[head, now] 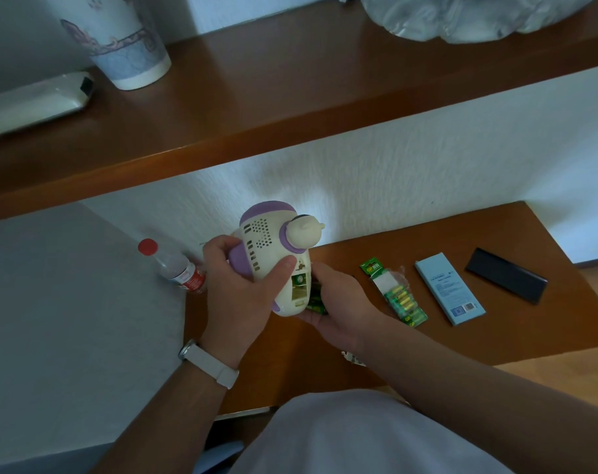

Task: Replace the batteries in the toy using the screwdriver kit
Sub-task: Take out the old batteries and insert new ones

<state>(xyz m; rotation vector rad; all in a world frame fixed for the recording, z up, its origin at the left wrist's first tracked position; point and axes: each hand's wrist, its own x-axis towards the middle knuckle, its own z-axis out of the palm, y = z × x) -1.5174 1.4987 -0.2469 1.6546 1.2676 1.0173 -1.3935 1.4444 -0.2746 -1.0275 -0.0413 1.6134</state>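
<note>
– So, where's the toy (273, 254) rn?
– Held up over the brown table (427, 234). Cream & purple, its battery bay (299, 287) open twd the cam, one cell (299, 278) seated at the top end.
– And the hands?
– On the left, left hand (242, 295) grips the toy's body, thumb pressed across the front, fingers wrapped round the back. White watch strap (210, 364) on that wrist. Then right hand (338, 302) sits cupped just under the toy's lower end, fingers curled round some loose green batteries (316, 301).
– Anything around?
– Flat on the table, right of that hand: battery pack (398, 295), then pale-blue box (449, 292), then black case (506, 275), none touching. Just left of the left hand, water bottle (177, 266) w/ red cap. Up top, wooden shelf (290, 97) w/ patterned cup (119, 39).
</note>
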